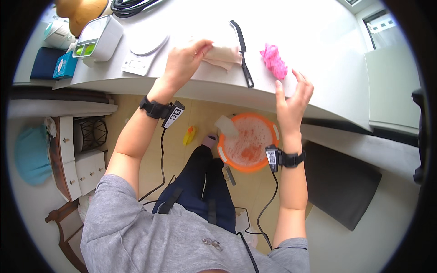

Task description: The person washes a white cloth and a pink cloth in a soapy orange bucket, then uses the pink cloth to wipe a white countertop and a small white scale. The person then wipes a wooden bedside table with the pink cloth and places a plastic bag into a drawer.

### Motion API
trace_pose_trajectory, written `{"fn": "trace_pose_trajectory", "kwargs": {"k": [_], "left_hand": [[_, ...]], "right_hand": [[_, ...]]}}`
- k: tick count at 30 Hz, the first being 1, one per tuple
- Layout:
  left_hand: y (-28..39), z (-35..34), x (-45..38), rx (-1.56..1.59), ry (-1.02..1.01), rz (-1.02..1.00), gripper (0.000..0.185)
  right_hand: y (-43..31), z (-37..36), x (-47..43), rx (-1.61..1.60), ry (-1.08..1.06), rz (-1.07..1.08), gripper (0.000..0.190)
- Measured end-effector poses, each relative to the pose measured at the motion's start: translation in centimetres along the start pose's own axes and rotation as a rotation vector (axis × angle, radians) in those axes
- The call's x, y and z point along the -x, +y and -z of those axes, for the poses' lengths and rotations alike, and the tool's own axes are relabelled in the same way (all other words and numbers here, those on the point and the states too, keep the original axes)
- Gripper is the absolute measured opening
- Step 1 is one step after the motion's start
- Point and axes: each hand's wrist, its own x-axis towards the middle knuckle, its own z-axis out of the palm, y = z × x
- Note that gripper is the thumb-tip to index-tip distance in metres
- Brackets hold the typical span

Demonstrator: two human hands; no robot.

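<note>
My left hand [186, 61] pinches the left end of a folded pale pink cloth [223, 56] between thumb and fingers, on the white counter [327, 71]. Against the cloth's right end lies a slim black long-handled tool [243, 54], which looks like a crevice brush. Farther right rests a crumpled bright pink cloth [274, 62]. Just below it, at the counter's front edge, is my right hand [294, 97], thumb and fingers spread with nothing between them. The thumb tip is close to the bright pink cloth; whether they touch I cannot tell.
A kitchen scale [140, 61], a white container [106, 39] and a blue box [65, 66] stand left on the counter. Coiled black cable [129, 8] lies behind. On the floor, an orange-rimmed basin [247, 145] holds sudsy water, a pale cloth [227, 126] over its rim. Wrist-device cables [163, 163] hang below both arms.
</note>
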Motion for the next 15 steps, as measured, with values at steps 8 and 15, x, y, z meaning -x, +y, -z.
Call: {"fn": "trace_pose_trajectory", "kwargs": {"k": [8,15], "left_hand": [[9.2,-3.9,7.7,1.146,-0.378,0.350,0.023],[6.2,-20.6,16.2,1.100,-0.735,0.541,0.023]], "right_hand": [[-2.4,4.2,10.9,-1.617,-0.388,-0.777,0.090],[5.0,3.5,23.2,-1.606,0.034,-1.396,0.056]]}}
